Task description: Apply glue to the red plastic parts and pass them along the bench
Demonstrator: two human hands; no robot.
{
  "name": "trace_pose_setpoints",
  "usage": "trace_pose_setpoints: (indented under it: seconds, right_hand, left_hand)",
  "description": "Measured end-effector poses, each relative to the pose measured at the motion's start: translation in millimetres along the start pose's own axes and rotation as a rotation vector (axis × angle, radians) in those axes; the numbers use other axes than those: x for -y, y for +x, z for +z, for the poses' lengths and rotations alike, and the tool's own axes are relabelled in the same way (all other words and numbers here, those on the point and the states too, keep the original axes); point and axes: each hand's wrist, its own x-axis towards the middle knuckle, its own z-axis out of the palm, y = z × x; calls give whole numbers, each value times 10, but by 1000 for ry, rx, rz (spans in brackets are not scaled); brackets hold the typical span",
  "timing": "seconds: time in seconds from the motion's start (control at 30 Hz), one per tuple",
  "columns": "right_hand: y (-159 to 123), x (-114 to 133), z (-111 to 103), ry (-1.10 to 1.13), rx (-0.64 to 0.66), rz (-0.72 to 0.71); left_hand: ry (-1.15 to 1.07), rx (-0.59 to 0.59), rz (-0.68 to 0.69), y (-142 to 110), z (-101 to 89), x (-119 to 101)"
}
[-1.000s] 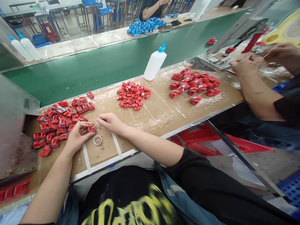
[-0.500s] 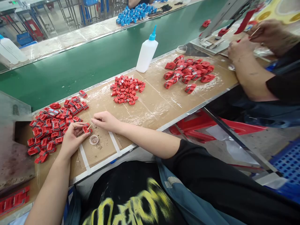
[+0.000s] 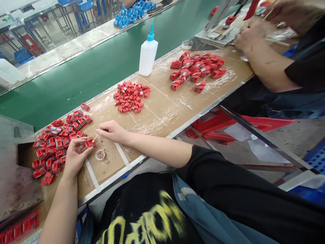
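Observation:
My left hand (image 3: 75,153) grips a small red plastic part (image 3: 89,142) between thumb and fingers, just above the brown work surface. My right hand (image 3: 111,131) is closed on a thin wooden stick (image 3: 95,138), whose tip points down toward that part; whether they touch I cannot tell. A small clear round cup (image 3: 100,155) sits on the board below both hands. Beside my left hand spreads a heap of red and grey plastic parts (image 3: 52,145). Farther off lies a pile of smaller red parts (image 3: 130,96).
A white squeeze bottle (image 3: 148,56) with a blue nozzle stands by the green belt (image 3: 76,78). More red parts (image 3: 196,69) lie to the right, near a co-worker's hands (image 3: 250,35) and a metal stand. A grey metal box (image 3: 15,169) borders the left side.
The camera view has shifted slightly, moving the far scene left and up. Both hands keep their holds; the red part looks slightly turned, and the stick stays close to it.

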Motion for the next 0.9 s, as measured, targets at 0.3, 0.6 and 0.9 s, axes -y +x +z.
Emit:
trace_pose_setpoints:
  seconds: [0.3, 0.6, 0.9]
  right_hand:
    - [-150, 268, -69, -536, 453, -142]
    - [187, -112, -1057, -935, 1, 266]
    - [139, -419, -1349, -979, 374, -115]
  left_hand:
    - [-371, -243, -57, 211, -12, -288]
    - [-452, -224, -71, 384, 213, -147]
    - [-604, -130, -125, 269, 192, -76]
